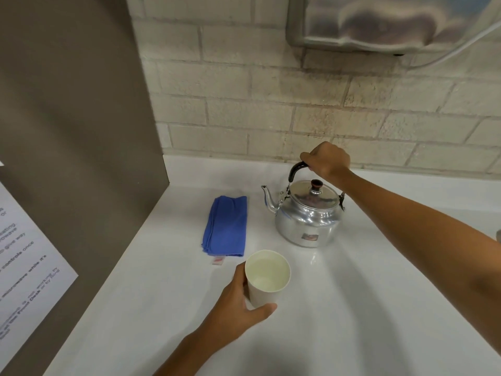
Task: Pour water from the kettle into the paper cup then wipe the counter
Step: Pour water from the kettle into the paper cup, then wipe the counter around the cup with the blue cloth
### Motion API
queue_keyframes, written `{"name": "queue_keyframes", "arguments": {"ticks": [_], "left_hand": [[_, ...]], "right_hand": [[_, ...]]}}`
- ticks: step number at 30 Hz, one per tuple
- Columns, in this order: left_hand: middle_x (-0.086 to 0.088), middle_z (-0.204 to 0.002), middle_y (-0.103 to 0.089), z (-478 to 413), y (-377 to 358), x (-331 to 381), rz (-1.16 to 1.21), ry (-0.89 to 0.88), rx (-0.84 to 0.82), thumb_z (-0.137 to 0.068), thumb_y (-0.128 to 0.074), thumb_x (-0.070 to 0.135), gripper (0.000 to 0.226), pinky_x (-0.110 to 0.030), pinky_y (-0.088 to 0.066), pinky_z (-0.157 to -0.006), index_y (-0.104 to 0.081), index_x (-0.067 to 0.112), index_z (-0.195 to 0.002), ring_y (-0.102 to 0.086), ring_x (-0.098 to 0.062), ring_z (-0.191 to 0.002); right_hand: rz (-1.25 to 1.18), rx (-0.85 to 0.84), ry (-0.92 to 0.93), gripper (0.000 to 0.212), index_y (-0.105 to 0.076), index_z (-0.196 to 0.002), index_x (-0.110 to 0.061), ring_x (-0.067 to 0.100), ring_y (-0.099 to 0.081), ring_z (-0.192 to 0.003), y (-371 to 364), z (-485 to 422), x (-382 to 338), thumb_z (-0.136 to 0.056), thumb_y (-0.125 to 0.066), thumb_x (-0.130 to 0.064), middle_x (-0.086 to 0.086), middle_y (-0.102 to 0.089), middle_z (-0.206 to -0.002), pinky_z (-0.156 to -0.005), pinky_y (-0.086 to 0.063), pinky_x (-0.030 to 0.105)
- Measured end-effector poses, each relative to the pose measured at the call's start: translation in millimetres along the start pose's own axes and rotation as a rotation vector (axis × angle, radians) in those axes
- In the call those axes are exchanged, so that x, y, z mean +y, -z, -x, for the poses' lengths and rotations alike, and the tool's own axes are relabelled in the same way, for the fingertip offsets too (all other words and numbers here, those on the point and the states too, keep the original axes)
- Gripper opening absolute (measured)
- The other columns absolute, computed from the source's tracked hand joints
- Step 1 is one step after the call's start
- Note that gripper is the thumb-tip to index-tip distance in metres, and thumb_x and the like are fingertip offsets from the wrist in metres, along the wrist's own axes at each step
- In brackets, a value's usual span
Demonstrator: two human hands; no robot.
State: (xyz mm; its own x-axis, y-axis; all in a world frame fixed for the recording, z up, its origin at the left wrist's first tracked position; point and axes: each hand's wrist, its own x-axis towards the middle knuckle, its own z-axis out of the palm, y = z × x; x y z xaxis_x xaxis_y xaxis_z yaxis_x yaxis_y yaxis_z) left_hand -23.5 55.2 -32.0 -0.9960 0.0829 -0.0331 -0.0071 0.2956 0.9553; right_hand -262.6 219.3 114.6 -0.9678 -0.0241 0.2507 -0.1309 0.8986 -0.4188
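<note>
A shiny metal kettle point(307, 215) stands upright on the white counter point(379, 308), spout pointing left. My right hand point(326, 160) is closed around its black handle from above. In front of the kettle stands a white paper cup point(267, 279), upright, with what looks like water inside. My left hand point(238, 302) wraps around the cup's left side and base. A folded blue cloth point(226, 226) lies flat on the counter, left of the kettle and behind the cup.
A grey-brown panel point(81, 131) with a printed notice point(24, 253) walls off the left side. A pale brick wall point(298, 104) runs along the back. A metal dispenser point(379, 20) hangs on the wall at the upper right.
</note>
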Motion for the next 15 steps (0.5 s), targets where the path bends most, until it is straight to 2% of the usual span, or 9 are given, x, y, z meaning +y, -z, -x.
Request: {"name": "queue_keyframes", "arguments": {"ticks": [5,9,11,12,14,15], "left_hand": [[0.012,-0.124,-0.048,0,0,-1,-0.001,0.002,0.001,-0.07,-0.076,0.029,0.071,-0.004,-0.043,-0.081,-0.031,0.03,-0.125,-0.049,-0.007,-0.113],[0.013,-0.124,-0.048,0,0,-3,-0.005,0.001,0.008,-0.069,-0.076,0.029,0.069,-0.006,-0.045,-0.082,-0.032,0.034,-0.122,-0.05,-0.008,-0.113],[0.011,-0.124,-0.049,-1,-1,-4,-0.01,-0.003,0.01,-0.069,-0.076,0.028,0.068,-0.006,-0.045,-0.084,-0.031,0.035,-0.121,-0.05,-0.008,-0.113],[0.011,-0.124,-0.049,-2,-1,-4,-0.012,-0.008,0.011,-0.069,-0.076,0.028,0.068,-0.007,-0.045,-0.084,-0.031,0.035,-0.12,-0.05,-0.009,-0.113],[0.013,-0.122,-0.049,-2,-2,-6,-0.013,-0.019,0.014,-0.069,-0.077,0.028,0.065,-0.007,-0.046,-0.083,-0.033,0.039,-0.116,-0.051,-0.007,-0.112],[0.015,-0.122,-0.048,-2,-2,-7,-0.013,-0.021,0.013,-0.069,-0.077,0.029,0.064,-0.007,-0.046,-0.081,-0.033,0.041,-0.114,-0.051,-0.004,-0.111]], "right_hand": [[0.027,0.031,0.024,0.043,-0.034,-0.041,-0.015,0.017,-0.029,-0.039,-7,-5,1,-0.079,-0.051,-0.025,0.001,-0.031,-0.04,-0.044,-0.023,0.022],[0.057,0.064,0.053,0.043,-0.039,-0.043,-0.013,0.018,-0.033,-0.041,-10,-4,3,-0.082,-0.05,-0.026,0.001,-0.035,-0.041,-0.043,-0.024,0.022],[0.124,0.068,0.091,0.038,-0.05,-0.056,-0.01,0.023,-0.044,-0.05,-9,0,2,-0.089,-0.044,-0.028,0.003,-0.043,-0.048,-0.045,-0.027,0.024],[0.155,0.08,0.116,0.036,-0.055,-0.07,-0.007,0.026,-0.05,-0.06,-8,3,1,-0.093,-0.04,-0.031,0.006,-0.051,-0.057,-0.049,-0.032,0.027],[0.149,0.215,0.175,0.037,-0.055,-0.1,-0.003,0.033,-0.053,-0.087,-10,12,2,-0.095,-0.039,-0.036,0.016,-0.061,-0.09,-0.071,-0.04,0.037],[0.085,0.329,0.194,0.038,-0.053,-0.109,-0.002,0.035,-0.05,-0.098,-13,22,3,-0.094,-0.044,-0.036,0.019,-0.058,-0.103,-0.081,-0.038,0.042]]}}
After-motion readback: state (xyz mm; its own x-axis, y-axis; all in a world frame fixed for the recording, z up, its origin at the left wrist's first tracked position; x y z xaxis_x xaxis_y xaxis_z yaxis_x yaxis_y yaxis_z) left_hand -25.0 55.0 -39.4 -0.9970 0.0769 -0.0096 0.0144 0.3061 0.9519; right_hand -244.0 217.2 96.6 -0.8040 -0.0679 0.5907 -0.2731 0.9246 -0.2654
